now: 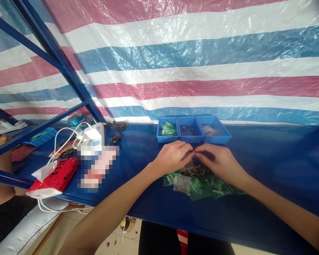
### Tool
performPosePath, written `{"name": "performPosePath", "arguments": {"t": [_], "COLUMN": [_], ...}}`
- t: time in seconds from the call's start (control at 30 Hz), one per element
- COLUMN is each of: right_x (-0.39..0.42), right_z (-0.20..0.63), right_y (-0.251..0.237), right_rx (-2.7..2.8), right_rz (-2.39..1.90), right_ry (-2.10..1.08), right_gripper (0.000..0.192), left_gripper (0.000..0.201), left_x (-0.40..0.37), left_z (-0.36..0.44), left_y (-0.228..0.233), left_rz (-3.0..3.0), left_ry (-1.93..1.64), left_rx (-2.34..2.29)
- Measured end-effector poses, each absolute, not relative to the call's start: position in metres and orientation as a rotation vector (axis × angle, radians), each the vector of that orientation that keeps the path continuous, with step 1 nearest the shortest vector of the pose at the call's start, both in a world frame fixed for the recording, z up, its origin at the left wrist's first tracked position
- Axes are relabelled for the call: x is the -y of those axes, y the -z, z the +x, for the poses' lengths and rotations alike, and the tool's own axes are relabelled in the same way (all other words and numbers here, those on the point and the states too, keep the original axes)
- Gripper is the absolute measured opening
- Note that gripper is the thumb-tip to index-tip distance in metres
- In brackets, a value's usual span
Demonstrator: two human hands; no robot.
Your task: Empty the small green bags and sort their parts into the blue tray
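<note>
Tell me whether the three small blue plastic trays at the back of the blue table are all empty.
No: the left blue plastic tray holds green packets, the middle tray small dark pieces, and the right tray a pale clear bag.

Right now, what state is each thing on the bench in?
Left hand: fingertips pinched on a small part.
Right hand: fingertips pinched on the same small part.
Pile of small dark parts: loose on green bags.
Green bags: lying flat.
Left blue bin: holds green pieces.
Middle blue bin: few dark parts.
Right blue bin: pale contents, unclear.
Red tissue pack: open, tissue sticking out.
</note>
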State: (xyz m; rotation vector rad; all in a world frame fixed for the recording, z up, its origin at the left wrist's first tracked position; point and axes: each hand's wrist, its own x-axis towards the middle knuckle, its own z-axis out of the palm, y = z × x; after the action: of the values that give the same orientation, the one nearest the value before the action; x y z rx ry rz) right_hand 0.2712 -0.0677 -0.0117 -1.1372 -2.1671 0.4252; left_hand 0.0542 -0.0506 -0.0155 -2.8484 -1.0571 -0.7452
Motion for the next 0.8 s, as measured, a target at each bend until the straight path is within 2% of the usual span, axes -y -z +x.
{"name": "performPosePath", "arguments": {"t": [0.33, 0.8], "right_x": [0.066, 0.0645], "right_z": [0.2695, 0.2675], "right_y": [0.0086, 0.0121], "right_rx": [2.118, 2.078], "right_rz": [-1.172, -1.179], "right_ry": [-0.553, -0.568], "right_gripper": [0.018, 0.018], "left_gripper": [0.03, 0.028], "left_x": [0.0463, 0.0446], "left_z": [0.0516, 0.0494], "left_y": [0.0173, 0.0163], "left_rz": [-2.864, -2.846], "left_ry": [0.731, 0.714], "left_rx": [0.986, 0.963]}}
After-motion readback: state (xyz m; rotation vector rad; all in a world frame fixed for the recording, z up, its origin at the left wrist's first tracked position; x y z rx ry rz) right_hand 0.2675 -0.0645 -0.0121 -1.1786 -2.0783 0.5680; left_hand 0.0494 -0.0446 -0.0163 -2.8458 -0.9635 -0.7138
